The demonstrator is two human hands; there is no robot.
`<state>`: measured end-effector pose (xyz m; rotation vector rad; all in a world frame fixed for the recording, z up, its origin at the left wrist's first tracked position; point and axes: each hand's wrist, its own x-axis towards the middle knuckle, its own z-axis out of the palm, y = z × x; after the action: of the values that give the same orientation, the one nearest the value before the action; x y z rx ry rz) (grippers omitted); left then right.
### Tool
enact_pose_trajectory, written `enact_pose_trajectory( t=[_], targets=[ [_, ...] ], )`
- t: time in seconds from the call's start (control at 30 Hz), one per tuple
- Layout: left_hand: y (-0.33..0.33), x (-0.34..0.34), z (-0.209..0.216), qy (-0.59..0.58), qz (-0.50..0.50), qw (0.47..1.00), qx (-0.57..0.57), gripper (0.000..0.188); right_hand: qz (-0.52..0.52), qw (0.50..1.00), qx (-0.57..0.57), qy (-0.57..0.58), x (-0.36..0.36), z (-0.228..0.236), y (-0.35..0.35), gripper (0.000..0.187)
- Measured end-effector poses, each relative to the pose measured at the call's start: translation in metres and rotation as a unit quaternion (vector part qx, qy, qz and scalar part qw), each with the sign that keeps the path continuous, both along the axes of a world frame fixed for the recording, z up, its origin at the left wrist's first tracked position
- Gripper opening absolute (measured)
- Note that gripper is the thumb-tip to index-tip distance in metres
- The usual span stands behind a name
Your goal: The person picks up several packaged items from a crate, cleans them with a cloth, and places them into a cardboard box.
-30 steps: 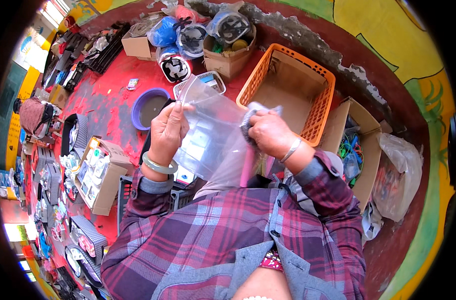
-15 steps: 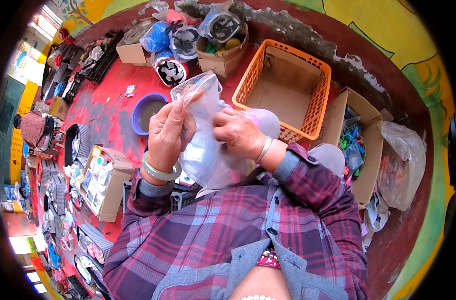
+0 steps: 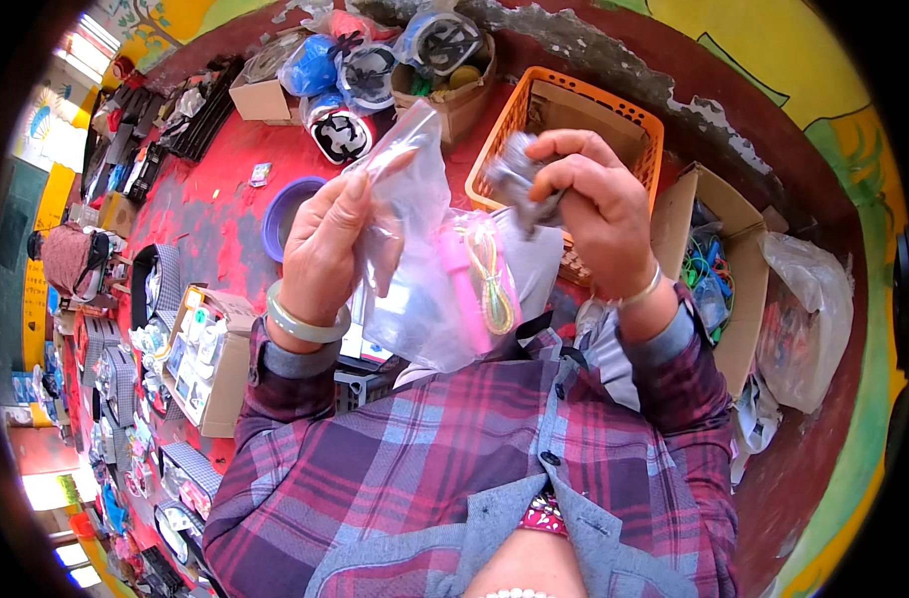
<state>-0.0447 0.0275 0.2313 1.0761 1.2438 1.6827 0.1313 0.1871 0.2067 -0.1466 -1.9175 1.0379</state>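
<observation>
I could drop the clear bag (image 3: 411, 264), left grip (image 3: 325, 239) merely pinching it; right of it, right grip (image 3: 602, 204) clutches a blurred grey bundle (image 3: 519, 182)

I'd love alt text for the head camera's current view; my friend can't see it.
A person's left hand holds a clear plastic bag, the right hand a blurred grey bundle. A pink handle and coiled yellowish cord show by the bag. An orange basket stands beyond on the red floor.
</observation>
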Motion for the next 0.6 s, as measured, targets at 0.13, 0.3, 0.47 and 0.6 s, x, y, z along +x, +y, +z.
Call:
enact_pose_trajectory(
  t=[0.13,0.3,0.47,0.6],
  targets=[
    [0.023,0.029,0.016,-0.123,0.069,0.990,0.032,0.042,0.085,0.964,0.229,0.106,-0.017,0.015,-0.054,0.010],
    [0.028,0.037,0.020,-0.030,-0.006,0.999,0.042,0.041,0.186,0.963,0.190,-0.052,-0.042,-0.082,-0.071,0.011],
    [0.028,0.046,0.027,0.015,0.057,0.998,0.037,0.042,0.146,0.950,0.090,-0.261,-0.034,-0.160,-0.042,0.011],
    [0.037,0.046,0.048,0.016,0.078,0.994,0.075,0.043,0.169,0.961,-0.040,-0.214,-0.001,-0.118,-0.032,0.012]
  ],
)
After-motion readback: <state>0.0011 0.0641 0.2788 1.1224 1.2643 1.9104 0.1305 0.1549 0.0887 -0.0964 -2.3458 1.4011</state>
